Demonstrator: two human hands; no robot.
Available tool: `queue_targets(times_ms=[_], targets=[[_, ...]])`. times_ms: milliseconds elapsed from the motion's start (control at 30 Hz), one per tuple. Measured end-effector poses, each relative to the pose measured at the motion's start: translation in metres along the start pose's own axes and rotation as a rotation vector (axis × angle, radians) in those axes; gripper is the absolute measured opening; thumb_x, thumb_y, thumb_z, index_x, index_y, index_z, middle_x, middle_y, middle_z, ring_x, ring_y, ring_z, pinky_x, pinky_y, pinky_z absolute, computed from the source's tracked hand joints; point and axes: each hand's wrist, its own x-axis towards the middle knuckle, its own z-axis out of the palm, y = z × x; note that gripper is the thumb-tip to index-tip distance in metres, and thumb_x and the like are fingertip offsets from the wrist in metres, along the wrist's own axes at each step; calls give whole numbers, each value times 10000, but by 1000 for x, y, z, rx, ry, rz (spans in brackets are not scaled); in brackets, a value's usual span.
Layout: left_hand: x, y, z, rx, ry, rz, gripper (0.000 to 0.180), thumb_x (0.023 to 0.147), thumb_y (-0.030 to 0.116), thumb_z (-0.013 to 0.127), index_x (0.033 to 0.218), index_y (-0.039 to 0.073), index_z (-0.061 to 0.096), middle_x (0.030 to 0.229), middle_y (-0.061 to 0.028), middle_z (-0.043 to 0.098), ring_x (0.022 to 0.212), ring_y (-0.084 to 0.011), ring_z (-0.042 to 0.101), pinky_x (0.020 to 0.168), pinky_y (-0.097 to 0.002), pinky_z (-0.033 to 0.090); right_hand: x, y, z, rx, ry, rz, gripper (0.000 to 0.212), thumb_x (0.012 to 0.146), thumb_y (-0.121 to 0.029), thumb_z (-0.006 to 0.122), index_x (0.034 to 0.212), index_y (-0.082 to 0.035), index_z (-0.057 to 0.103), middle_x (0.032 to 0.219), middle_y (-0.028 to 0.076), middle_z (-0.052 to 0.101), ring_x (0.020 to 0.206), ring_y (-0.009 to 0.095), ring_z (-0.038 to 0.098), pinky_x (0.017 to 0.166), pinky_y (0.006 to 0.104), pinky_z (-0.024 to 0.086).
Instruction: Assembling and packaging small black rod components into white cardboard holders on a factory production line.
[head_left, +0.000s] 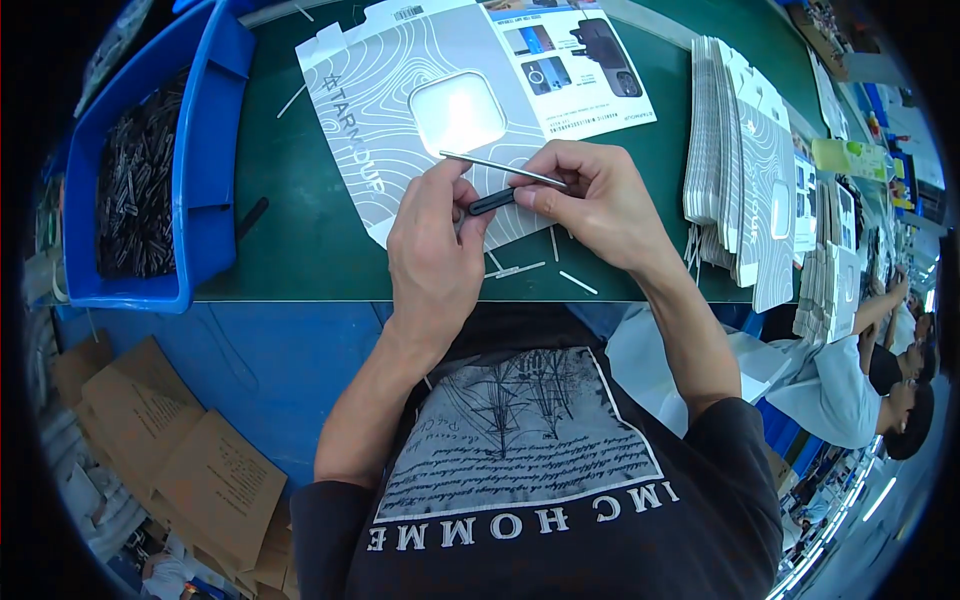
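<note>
Above the flat printed grey-and-white carton (385, 85), my two hands come together. A small black elongated piece with rounded ends (492, 201) is pinched between them, my left hand (435, 250) at one end and my right hand (595, 200) at the other. A slim metallic rod-like tool (500, 167) also lies in my right fingers, its far tip beside my left index finger. I cannot make out the tool's exact kind. The carton has a rounded-square cutout or pale window (458, 112) and a panel with product pictures.
At the left stands a blue bin (215, 150) holding many small black pieces (140, 180). One black piece (253, 217) lies beside it. Thin white strips (578, 283) are scattered on the green table (290, 260). Stacked flat cartons (715, 150) stand right; brown cardboard boxes (190, 460) sit below left. People (840, 390) work at right.
</note>
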Motion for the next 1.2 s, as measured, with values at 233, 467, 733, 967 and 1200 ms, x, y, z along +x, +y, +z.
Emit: queue_targets(times_ms=[233,467,733,967,1200], targets=[[1,12,-19,-5,-70,-47,331,794,-84,691,1113,-7,644,885,-112,638,728,-210,611,648,-305,494,1,0,0,-14,-30,34,105,872,-14,741,974,9,749,783,32,685,656,46,528,610,161,448],[12,29,-31,-90,-211,-432,92,878,-21,644,964,-18,678,773,-88,661,649,-173,597,621,-271,481,2,0,-2,80,-32,19,97,891,-32,710,970,10,750,759,21,681,639,48,538,595,167,446],[28,32,-35,-227,-265,-567,77,940,-6,570,942,-30,644,742,-83,659,624,-116,564,588,-220,466,12,11,-9,-57,-74,-148,62,805,-49,674,827,7,686,664,55,635,549,151,496,533,303,436],[36,26,-28,-219,-381,-528,81,924,-47,558,938,-16,631,720,-63,639,599,-105,536,569,-221,447,3,12,-7,-174,31,-166,78,808,-10,633,852,21,690,701,104,677,579,210,560,568,339,473],[24,11,-29,104,-260,88,118,855,-89,625,945,-21,661,813,-82,637,667,-188,565,626,-295,468,8,11,-7,-70,-60,-85,104,807,-6,623,873,9,702,720,96,689,601,217,579,577,339,479]])
